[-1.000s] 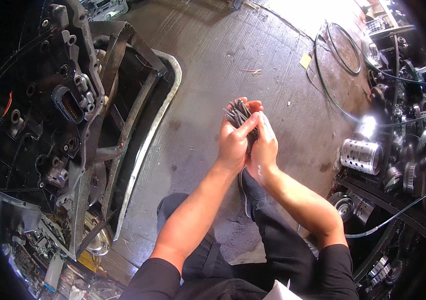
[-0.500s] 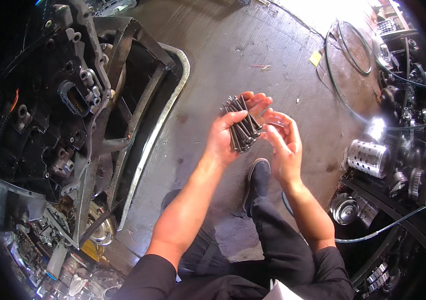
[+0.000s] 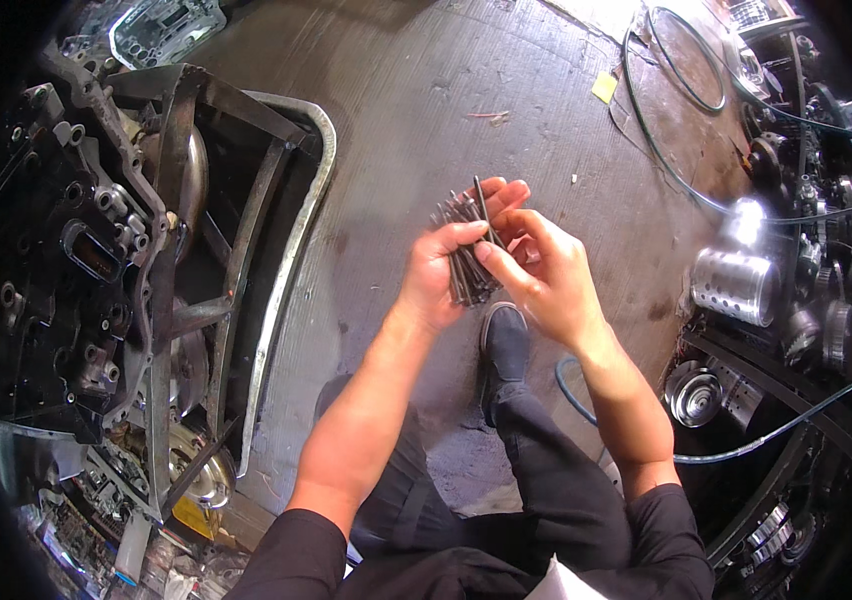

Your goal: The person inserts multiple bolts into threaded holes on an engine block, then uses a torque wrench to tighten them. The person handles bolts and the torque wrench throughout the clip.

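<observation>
A bundle of long dark bolts (image 3: pixel 466 272) lies across the palm of my left hand (image 3: pixel 433 268), whose thumb presses over them. One bolt (image 3: pixel 481 199) sticks up higher than the others. My right hand (image 3: pixel 546 268) meets the bundle from the right, its thumb and fingers pinched at the bolts' right side. Its fingertips are partly hidden, so exactly which bolt they grip is hard to see. Both hands are held above the floor, over my right shoe (image 3: pixel 506 345).
On the left, a dark metal housing (image 3: pixel 66 260) rests on a metal frame stand (image 3: pixel 266 230). A hose (image 3: pixel 671 180) loops over the floor at the upper right. Shelves at right carry a perforated metal drum (image 3: pixel 736 285) and several gears. A yellow paper piece (image 3: pixel 604 87) lies on the floor.
My right hand has moved left and closed its thumb and fingers at the bolts. One bolt now stands more upright. The view has shifted, with the frame stand showing further left.
</observation>
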{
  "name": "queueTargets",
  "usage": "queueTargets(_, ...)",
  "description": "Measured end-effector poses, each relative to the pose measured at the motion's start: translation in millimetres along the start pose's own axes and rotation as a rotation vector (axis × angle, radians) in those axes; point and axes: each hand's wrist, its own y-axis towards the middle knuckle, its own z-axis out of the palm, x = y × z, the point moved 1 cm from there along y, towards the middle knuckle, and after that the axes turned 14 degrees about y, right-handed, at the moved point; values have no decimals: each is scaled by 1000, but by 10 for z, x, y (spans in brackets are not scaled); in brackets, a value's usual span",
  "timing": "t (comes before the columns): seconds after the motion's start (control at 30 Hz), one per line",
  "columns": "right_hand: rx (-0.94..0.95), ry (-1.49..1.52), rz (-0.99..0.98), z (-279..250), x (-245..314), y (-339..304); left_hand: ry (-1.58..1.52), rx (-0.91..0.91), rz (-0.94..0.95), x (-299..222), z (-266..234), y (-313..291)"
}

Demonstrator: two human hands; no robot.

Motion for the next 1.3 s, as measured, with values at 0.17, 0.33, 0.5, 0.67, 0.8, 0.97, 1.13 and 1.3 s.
queueTargets(0.17,-7,129,207,-52,-87,-23,67,-41,-4,57,-5,-68)
queueTargets(0.33,-100,388,99,-89,-209,-43,99,-102,-48,-28,-84,-144)
queueTargets(0.5,-96,514,195,-68,-284,-2,100,-108,-6,-33,-128,-147)
queueTargets(0.67,-42,513,237,1,-234,19,123,-221,-45,-78,-177,-142)
queueTargets(0.8,80,437,276,-16,-219,20,178,-329,-48,-76,-220,-163)
queueTargets(0.97,141,717,358,-69,-267,3,191,-359,-15,-125,-237,-189)
queueTargets(1.13,132,634,256,-65,-333,-23,131,-303,-11,-171,-219,-228)
queueTargets(1.3,81,526,156,-51,-328,-31,118,-353,-8,-206,-225,-232)
